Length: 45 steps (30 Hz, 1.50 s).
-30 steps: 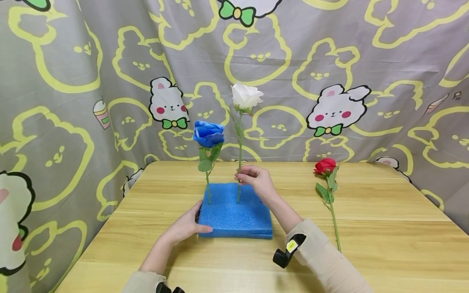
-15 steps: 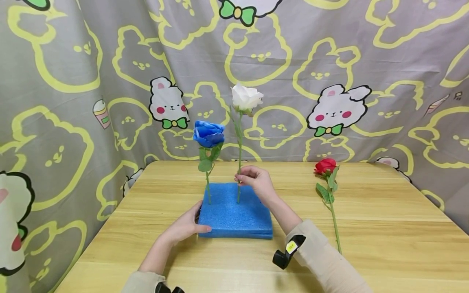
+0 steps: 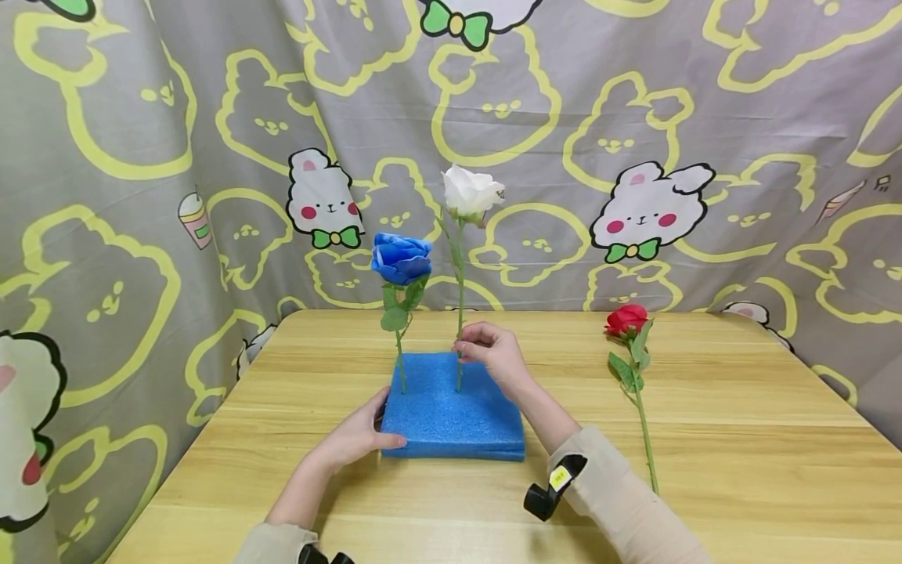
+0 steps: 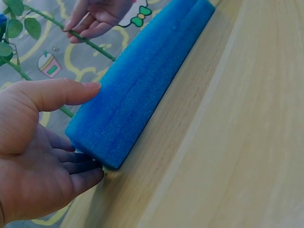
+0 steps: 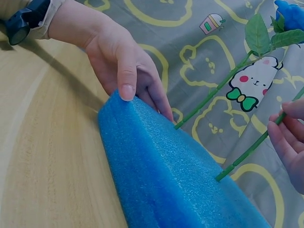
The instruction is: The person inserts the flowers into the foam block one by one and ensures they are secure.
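A blue foam block (image 3: 451, 423) lies on the table, and my left hand (image 3: 355, 431) holds its left side. The thumb lies on the top near the front corner, with the fingers along the side (image 4: 52, 147). My right hand (image 3: 496, 356) pinches the green stem of a white artificial rose (image 3: 470, 192) a little above the foam. That stem stands upright in the block's top. To its left, a blue artificial rose (image 3: 402, 258) also stands in the foam, its leaves below the bloom. In the right wrist view, both stems enter the foam (image 5: 166, 156).
A red artificial rose (image 3: 625, 321) lies on the wooden table (image 3: 761, 439) to the right of the block, its stem pointing toward me. A grey patterned curtain (image 3: 550, 258) hangs behind the table and along its sides.
The white rose has dropped very slightly, and my right hand has shifted a little downward with the stem. My left hand, the block and the other roses have not visibly moved.
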### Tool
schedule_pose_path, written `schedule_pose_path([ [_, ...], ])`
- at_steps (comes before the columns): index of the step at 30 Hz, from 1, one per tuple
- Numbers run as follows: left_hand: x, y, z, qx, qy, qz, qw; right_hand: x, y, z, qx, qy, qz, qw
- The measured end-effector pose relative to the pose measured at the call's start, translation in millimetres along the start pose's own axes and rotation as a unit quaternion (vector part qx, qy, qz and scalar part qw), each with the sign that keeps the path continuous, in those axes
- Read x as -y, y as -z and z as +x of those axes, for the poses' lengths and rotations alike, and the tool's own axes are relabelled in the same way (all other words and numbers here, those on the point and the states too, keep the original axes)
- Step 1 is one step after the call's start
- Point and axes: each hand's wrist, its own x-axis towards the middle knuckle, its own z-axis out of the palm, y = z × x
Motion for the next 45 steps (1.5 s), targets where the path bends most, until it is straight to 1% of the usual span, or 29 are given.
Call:
schedule_pose_path([
  [11,-0.6,-1.3,-0.1,0.0,-0.003,-0.006,1.0,-5.4,-0.7,-2.3,0.007,0.0,0.001,1.0],
  [23,-2.9,-0.5,-0.8,0.002,-0.001,-0.01,0.9999,-11.1,1.6,-3.4,0.022,0.006,-0.022,0.9995],
  [29,-3.0,-0.3,-0.4,0.005,-0.004,-0.018,0.9998,-12.4,0.4,-2.9,0.017,-0.001,-0.022,0.9996],
  [36,-0.9,-0.7,-0.9,0.007,-0.004,-0.02,0.9998,-15.6,1.8,-4.3,0.008,-0.016,-0.01,0.9998],
  [45,-1.3,-0.3,-0.8,0.005,-0.001,-0.014,0.9999,-17.9,5.0,-4.3,-0.002,-0.018,-0.038,0.9991],
])
